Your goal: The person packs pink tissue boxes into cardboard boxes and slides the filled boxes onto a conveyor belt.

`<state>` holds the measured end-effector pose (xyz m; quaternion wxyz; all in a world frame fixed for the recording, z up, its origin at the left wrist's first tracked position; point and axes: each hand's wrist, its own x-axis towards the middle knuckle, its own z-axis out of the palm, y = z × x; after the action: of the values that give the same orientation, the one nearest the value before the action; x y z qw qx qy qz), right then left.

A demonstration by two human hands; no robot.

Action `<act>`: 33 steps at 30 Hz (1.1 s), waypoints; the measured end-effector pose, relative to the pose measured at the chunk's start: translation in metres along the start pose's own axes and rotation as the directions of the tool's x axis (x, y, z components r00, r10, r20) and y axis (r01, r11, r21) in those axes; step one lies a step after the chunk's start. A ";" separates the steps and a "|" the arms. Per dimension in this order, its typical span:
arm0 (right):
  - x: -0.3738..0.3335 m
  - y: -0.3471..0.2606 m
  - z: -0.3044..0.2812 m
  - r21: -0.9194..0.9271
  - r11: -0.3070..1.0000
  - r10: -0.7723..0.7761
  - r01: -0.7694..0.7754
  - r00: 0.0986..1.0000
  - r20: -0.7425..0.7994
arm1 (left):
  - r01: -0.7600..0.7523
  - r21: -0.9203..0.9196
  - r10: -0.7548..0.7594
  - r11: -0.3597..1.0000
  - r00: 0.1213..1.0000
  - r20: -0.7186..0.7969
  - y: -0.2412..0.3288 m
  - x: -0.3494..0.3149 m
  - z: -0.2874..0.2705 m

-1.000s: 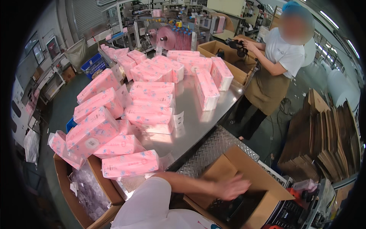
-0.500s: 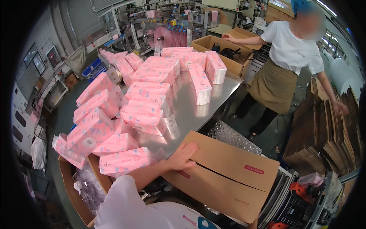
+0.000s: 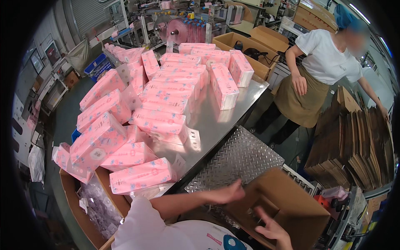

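Observation:
An open cardboard box (image 3: 291, 198) sits at the lower right, tilted, its brown inside showing. My left hand (image 3: 231, 193) is by the box's left edge, fingers stretched out and slightly blurred, holding nothing. Over the near part of the box opening, my right hand (image 3: 273, 228) has its thumb and fingers apart, nothing in it. I cannot tell whether either hand touches the cardboard. To the left, pink tissue packs (image 3: 160, 121) in clear wrap lie in rows and a loose heap on the metal table (image 3: 200, 143).
Beneath the box's far side is a diamond-plate metal platform (image 3: 237, 154). A carton with clear plastic scraps (image 3: 98, 204) stands at the lower left. A co-worker (image 3: 321, 62) in a blue cap reaches toward stacked flat cardboard (image 3: 346, 137) on the right. Another open carton (image 3: 231, 40) stands behind the table.
The box showed its flat closed face under my left hand; now its open inside shows. My right hand has come into view. The co-worker's raised arm has dropped.

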<state>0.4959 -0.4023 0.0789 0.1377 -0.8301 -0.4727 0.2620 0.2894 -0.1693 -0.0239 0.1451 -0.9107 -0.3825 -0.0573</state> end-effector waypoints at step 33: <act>0.619 -0.503 0.069 -0.286 0.721 -0.661 0.631 0.750 -0.013 | 0.034 -0.139 -0.106 -0.990 0.475 0.874 -0.309 0.028 0.058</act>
<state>0.3558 0.3857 0.0729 0.1358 -0.6370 -0.7541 0.0844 0.0884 0.0737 -0.0049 -0.7910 0.0103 -0.4404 -0.4246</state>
